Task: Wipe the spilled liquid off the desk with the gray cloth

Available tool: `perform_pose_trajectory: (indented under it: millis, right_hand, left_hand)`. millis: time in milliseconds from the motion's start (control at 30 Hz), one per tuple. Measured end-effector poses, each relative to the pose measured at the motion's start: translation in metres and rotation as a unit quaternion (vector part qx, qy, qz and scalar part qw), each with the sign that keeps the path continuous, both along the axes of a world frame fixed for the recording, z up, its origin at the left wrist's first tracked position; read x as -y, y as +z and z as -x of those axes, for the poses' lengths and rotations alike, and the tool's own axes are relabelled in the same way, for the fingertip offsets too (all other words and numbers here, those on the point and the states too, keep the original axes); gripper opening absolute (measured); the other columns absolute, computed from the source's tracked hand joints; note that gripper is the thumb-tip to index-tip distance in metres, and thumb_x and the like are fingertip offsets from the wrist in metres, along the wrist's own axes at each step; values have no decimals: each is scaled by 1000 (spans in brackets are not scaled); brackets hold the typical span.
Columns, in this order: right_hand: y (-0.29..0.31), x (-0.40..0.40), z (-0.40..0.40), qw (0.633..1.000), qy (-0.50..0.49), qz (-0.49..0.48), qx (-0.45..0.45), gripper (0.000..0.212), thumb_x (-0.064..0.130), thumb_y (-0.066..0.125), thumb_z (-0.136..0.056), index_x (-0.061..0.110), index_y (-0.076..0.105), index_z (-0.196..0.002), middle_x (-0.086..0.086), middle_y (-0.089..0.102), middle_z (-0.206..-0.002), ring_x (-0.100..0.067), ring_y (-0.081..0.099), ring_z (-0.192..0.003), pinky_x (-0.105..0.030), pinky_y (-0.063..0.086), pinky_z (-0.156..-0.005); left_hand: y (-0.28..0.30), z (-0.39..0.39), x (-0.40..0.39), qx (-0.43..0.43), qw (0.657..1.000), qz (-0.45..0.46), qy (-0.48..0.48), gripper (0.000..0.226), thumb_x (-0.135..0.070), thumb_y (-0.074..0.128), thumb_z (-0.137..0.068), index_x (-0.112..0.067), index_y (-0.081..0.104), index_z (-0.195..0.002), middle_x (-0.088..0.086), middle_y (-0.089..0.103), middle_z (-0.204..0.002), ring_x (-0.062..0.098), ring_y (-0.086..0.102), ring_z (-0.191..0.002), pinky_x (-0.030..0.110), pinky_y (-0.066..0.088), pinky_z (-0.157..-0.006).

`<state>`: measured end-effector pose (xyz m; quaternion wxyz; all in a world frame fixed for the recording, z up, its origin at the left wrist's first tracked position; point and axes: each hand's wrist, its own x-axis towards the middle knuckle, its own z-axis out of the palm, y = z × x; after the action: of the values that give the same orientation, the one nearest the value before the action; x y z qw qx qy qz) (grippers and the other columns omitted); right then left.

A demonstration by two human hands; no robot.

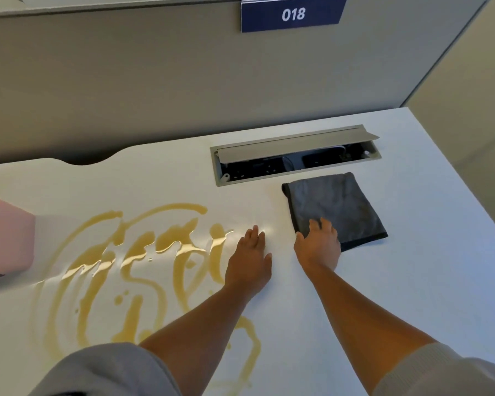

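Observation:
A folded gray cloth (pixel 335 207) lies flat on the white desk (pixel 412 281), right of centre. My right hand (pixel 319 244) reaches onto its near left corner, fingers spread over the fabric. My left hand (pixel 249 258) lies flat on the desk, fingers straight, just right of the spill. The spilled liquid (pixel 132 258) is yellowish-brown, spread in swirls and streaks across the left half of the desk, reaching toward the near edge.
A pink container (pixel 6 235) stands at the left edge beside the spill. Behind the cloth is a cable box (pixel 295 155) set into the desk, its gray lid raised. A gray partition with a blue "018" sign (pixel 293 14) closes the back.

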<state>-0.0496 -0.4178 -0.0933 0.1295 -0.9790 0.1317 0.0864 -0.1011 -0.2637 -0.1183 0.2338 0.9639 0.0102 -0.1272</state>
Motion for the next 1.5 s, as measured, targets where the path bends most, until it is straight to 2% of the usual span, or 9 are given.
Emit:
perform_pose_trajectory:
  millis: [333,467,600,767,900,1033,1133,1233,1500]
  right_hand:
    - [0,-6,9,983,141,110,-40,35,23,61,-97,13,53,-130,-9,50,-127,-22,55,-107,-31,54,-87]
    - [1,-20,33,978,195,64,-41,30,24,55,-96,15,56,-125,-8,55,-120,-22,59,-98,-31,54,-79]
    - [-2,-41,77,966,258,-12,-18,17,31,55,-89,17,58,-96,-3,58,-96,-18,49,-69,-29,40,-60]
    - [-7,-60,135,944,318,-85,-33,23,33,53,-81,20,61,-98,5,55,-81,-17,55,-63,-32,53,-60]
    - [-6,-60,151,925,365,-104,-11,30,47,52,-80,23,66,-90,7,60,-81,-15,57,-65,-28,47,-59]
    - [-8,-56,133,925,343,-91,136,28,36,48,-91,18,67,-81,2,58,-81,-17,54,-75,-36,50,-65]
    - [-17,-48,112,941,313,-30,121,34,33,46,-98,16,68,-118,-8,60,-127,-27,53,-120,-46,47,-97]
    - [-33,-40,104,936,345,36,54,54,44,37,-102,22,42,-151,-11,23,-165,-31,16,-153,-55,18,-122]
    - [-53,-54,136,914,389,103,46,66,55,14,-101,22,27,-157,-15,10,-168,-34,4,-155,-66,8,-120]
  left_hand:
    - [2,6,-10,-3,1000,14,-23,57,-39,33,-103,-18,20,-154,-5,10,-163,12,7,-149,34,29,-115]
    - [9,24,-14,29,997,63,19,51,-38,31,-104,-21,29,-152,-4,32,-156,11,27,-144,30,34,-112]
    - [19,41,-19,56,987,123,83,47,-36,35,-103,-22,37,-147,-1,55,-137,18,53,-123,35,46,-98]
    - [23,60,-34,44,984,110,132,52,-37,44,-100,-24,33,-149,-2,51,-136,17,54,-119,30,46,-98]
    - [20,76,-51,35,985,99,139,55,-31,57,-95,-25,39,-146,0,56,-127,20,56,-112,32,46,-97]
    - [21,86,-55,40,980,125,150,52,-25,61,-93,-26,46,-142,-2,60,-118,15,60,-96,30,49,-91]
    - [21,98,-62,73,972,133,177,41,-25,60,-93,-28,56,-133,-8,59,-116,9,59,-93,29,50,-90]
    - [22,117,-86,169,966,15,196,29,-30,59,-92,-28,62,-122,-11,62,-119,14,54,-110,31,44,-92]
    - [12,185,-183,209,937,-86,266,34,-22,53,-97,-18,58,-131,0,53,-141,20,45,-133,47,32,-108]
